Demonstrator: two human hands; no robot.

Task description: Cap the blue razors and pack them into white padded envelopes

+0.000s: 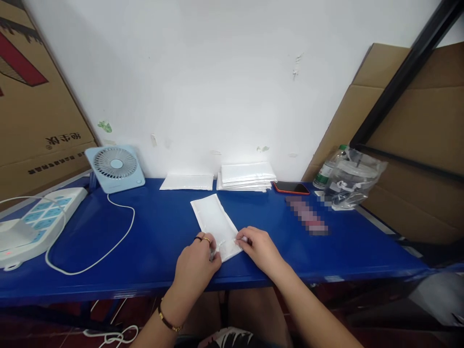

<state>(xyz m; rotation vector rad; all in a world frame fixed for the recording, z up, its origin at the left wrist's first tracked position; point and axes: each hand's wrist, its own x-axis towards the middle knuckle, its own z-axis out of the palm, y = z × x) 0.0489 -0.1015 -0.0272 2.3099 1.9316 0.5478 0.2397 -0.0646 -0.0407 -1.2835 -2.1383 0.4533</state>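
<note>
A white padded envelope (214, 222) lies flat on the blue table (152, 241), running away from me. My left hand (197, 263), with rings on two fingers and a bracelet at the wrist, pinches the envelope's near end. My right hand (260, 247) pinches the same near end from the right side. Both hands have their fingers closed on the envelope's edge. What lies under the fingertips is hidden.
A stack of white envelopes (246, 176) and a single one (187, 182) lie by the wall. A small blue fan (116, 167), white power strip (34, 220) and cable sit left. A phone (291, 187), bottle (328, 170) and clear plastic bag (353, 180) sit right. Cardboard stands at both sides.
</note>
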